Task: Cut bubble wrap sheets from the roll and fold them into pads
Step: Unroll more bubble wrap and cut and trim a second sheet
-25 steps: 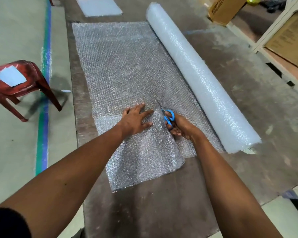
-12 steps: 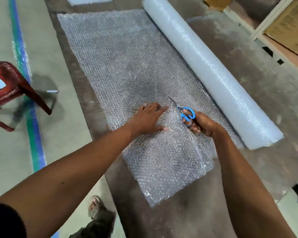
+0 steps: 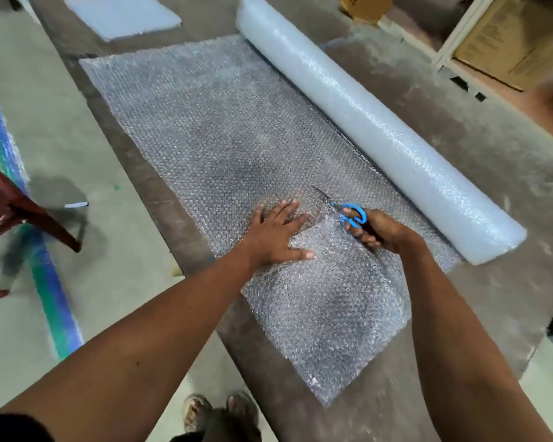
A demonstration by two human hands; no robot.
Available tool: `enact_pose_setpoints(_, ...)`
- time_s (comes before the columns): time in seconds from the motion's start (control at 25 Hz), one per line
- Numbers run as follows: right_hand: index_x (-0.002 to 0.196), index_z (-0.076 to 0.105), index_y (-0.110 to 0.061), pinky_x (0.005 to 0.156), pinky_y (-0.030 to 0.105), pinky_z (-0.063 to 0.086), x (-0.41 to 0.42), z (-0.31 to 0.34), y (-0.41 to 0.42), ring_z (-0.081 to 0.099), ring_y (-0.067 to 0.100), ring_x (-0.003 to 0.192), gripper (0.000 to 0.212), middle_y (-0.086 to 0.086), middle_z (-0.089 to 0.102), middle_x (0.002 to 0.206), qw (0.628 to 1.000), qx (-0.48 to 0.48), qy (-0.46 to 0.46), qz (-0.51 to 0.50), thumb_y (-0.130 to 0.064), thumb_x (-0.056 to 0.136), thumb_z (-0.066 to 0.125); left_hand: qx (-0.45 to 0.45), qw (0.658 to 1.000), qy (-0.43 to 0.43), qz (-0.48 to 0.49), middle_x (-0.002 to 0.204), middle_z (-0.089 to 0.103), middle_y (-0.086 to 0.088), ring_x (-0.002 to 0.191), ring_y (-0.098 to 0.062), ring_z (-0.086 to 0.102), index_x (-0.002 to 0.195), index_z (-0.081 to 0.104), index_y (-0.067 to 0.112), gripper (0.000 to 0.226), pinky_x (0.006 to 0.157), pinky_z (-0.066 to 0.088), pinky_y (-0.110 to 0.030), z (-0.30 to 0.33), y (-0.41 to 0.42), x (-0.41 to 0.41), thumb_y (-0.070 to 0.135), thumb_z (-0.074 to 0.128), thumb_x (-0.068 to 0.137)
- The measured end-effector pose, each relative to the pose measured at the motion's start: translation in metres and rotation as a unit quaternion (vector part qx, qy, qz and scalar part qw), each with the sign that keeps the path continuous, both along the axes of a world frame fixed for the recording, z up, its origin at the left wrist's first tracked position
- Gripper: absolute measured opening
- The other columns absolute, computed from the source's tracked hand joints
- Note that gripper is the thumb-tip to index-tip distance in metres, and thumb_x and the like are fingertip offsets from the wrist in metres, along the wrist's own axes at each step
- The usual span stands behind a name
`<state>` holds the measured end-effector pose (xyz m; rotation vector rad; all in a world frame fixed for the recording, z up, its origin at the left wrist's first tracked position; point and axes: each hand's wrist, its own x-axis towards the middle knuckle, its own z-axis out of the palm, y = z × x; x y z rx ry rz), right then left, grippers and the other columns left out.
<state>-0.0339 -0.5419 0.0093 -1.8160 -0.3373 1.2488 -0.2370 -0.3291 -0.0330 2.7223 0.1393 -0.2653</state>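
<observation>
A long roll of bubble wrap (image 3: 377, 122) lies diagonally on the brown table (image 3: 479, 173). Its unrolled sheet (image 3: 211, 122) spreads flat to the left of it. My left hand (image 3: 276, 232) presses flat on the sheet with straight, spread fingers, just left of the cut line. My right hand (image 3: 375, 231) grips blue-handled scissors (image 3: 348, 212), whose blades point away from me into the sheet. The near part of the sheet (image 3: 326, 314) lies loose and slightly raised, reaching the table's front edge.
A folded pad (image 3: 122, 14) lies at the table's far left end. A red plastic chair (image 3: 10, 212) stands on the floor at left, by a blue-green floor stripe (image 3: 55, 307). Cardboard boxes (image 3: 505, 43) and white shelving sit at the far right. My feet (image 3: 221, 409) show below the table edge.
Both hands and the scissors have moved a little further along the sheet, away from me, lengthening the cut. The camera has shifted, showing more of the near table edge and my feet.
</observation>
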Motion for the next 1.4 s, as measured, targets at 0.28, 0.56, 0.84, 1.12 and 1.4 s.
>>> enact_pose_setpoints(0.28, 0.081, 0.061, -0.011, 0.038, 0.025, 0.01, 0.006, 0.011, 0.012, 0.028, 0.008, 0.034, 0.042, 0.002, 0.046, 0.06, 1.0, -0.028, 0.0, 0.006, -0.048, 0.1, 0.056, 0.02, 1.0, 0.013, -0.008, 0.175, -0.018, -0.001, 0.162, -0.03, -0.01, 0.165, -0.004, 0.046, 0.103, 0.12, -0.01, -0.075, 0.004, 0.002, 0.0, 0.096, 0.034, 0.084)
enact_pose_setpoints(0.56, 0.087, 0.062, -0.011, 0.036, 0.021, 0.015, 0.012, 0.018, 0.025, 0.028, 0.008, 0.037, 0.044, 0.001, 0.046, 0.062, 0.998, -0.049, -0.004, 0.036, -0.047, 0.108, 0.047, 0.042, 0.999, 0.009, -0.008, 0.175, -0.014, -0.004, 0.162, -0.031, -0.006, 0.164, -0.008, 0.046, 0.106, 0.117, -0.012, -0.076, 0.003, 0.002, -0.001, 0.1, 0.028, 0.08)
enact_pose_setpoints(0.84, 0.092, 0.063, -0.01, 0.035, 0.023, 0.014, 0.021, 0.0, 0.032, 0.029, 0.008, 0.037, 0.044, 0.003, 0.049, 0.064, 0.999, -0.026, 0.017, 0.035, -0.049, 0.107, 0.052, 0.044, 0.999, -0.003, -0.001, 0.175, -0.016, -0.001, 0.162, -0.027, -0.008, 0.165, -0.008, 0.045, 0.103, 0.114, -0.02, -0.069, 0.003, 0.0, -0.004, 0.097, 0.03, 0.084)
enact_pose_setpoints(1.12, 0.097, 0.065, -0.009, 0.034, 0.021, 0.018, 0.029, -0.003, 0.054, 0.03, 0.007, 0.038, 0.044, 0.004, 0.05, 0.067, 0.998, -0.008, 0.022, 0.055, -0.048, 0.109, 0.049, 0.026, 1.0, 0.003, 0.009, 0.175, -0.016, 0.003, 0.161, -0.024, -0.009, 0.165, -0.005, 0.047, 0.1, 0.112, -0.025, -0.063, 0.012, -0.002, -0.004, 0.096, 0.032, 0.086)
enact_pose_setpoints(1.4, 0.093, 0.067, -0.01, 0.035, 0.025, 0.018, 0.033, 0.001, 0.081, 0.029, 0.01, 0.04, 0.047, 0.003, 0.053, 0.066, 0.997, -0.016, 0.008, 0.075, -0.05, 0.11, 0.05, 0.017, 1.0, -0.002, 0.011, 0.176, -0.012, 0.004, 0.162, -0.023, -0.004, 0.165, 0.001, 0.049, 0.099, 0.124, -0.008, -0.066, 0.01, 0.0, -0.004, 0.099, 0.028, 0.083)
